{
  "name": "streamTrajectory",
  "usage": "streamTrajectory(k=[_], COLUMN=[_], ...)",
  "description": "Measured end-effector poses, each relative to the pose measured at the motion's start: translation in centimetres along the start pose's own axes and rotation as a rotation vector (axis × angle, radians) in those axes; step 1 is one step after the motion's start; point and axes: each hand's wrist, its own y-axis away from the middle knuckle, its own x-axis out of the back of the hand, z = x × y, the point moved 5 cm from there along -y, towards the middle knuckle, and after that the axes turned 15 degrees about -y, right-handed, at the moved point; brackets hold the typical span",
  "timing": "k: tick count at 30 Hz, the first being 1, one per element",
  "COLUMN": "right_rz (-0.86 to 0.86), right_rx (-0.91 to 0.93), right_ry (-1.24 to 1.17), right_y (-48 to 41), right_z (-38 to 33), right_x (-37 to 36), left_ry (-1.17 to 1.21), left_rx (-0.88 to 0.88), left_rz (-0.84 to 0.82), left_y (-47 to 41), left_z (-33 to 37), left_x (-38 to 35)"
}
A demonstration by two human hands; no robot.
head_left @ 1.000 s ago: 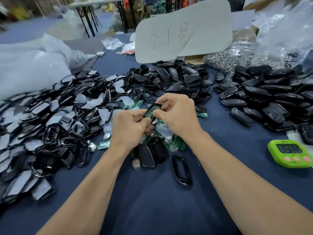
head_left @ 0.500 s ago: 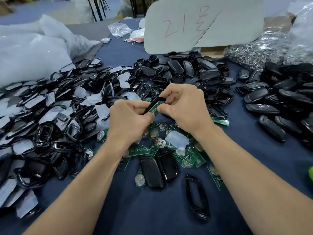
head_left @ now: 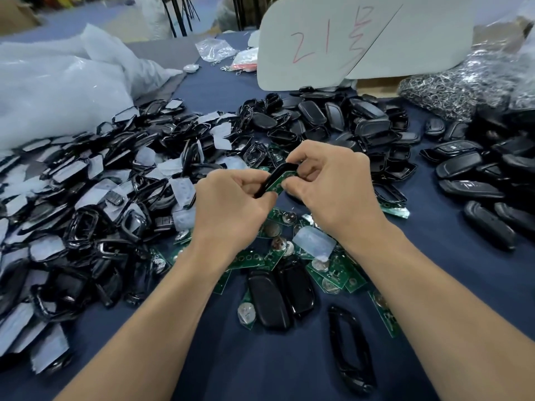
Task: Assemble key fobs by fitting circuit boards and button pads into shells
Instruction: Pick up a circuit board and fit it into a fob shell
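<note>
Above the middle of the table my left hand point(head_left: 231, 204) grips a black fob shell point(head_left: 273, 176), tilted on edge. A green circuit board point(head_left: 277, 184) lies against the shell's open side, and my right hand point(head_left: 327, 183) pinches it there with thumb and fingers. Below my hands lie several loose green circuit boards point(head_left: 335, 270) with coin cells, a translucent button pad point(head_left: 314, 241) and two closed black shells point(head_left: 270, 299). A black frame ring point(head_left: 350, 351) lies nearer me on the right.
A big heap of black frames and white pads point(head_left: 86, 198) fills the left. Black shell halves point(head_left: 347, 123) are piled behind, finished fobs point(head_left: 477, 180) on the right. White foam boards point(head_left: 333, 39), plastic bags point(head_left: 58, 82) and a bag of metal rings point(head_left: 451, 85) stand at the back.
Both hands stay together on the shell and board, and the shell now stands more on edge. The view has tilted down and closer; the green timer has left the frame.
</note>
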Motion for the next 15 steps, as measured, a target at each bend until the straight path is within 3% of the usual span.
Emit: streamTrajectory(k=[9, 15], right_rz=[0.023, 0.132], right_rx=[-0.070, -0.040], right_ry=[0.030, 0.293], right_y=[0.5, 1.6], right_z=[0.0, -0.6], right_x=[0.7, 0.8], left_ry=[0.038, 0.112], left_rx=[-0.066, -0.017], left_rz=[-0.047, -0.081], left_y=[0.6, 0.6], left_z=[1.2, 0.5], left_x=[-0.1, -0.1])
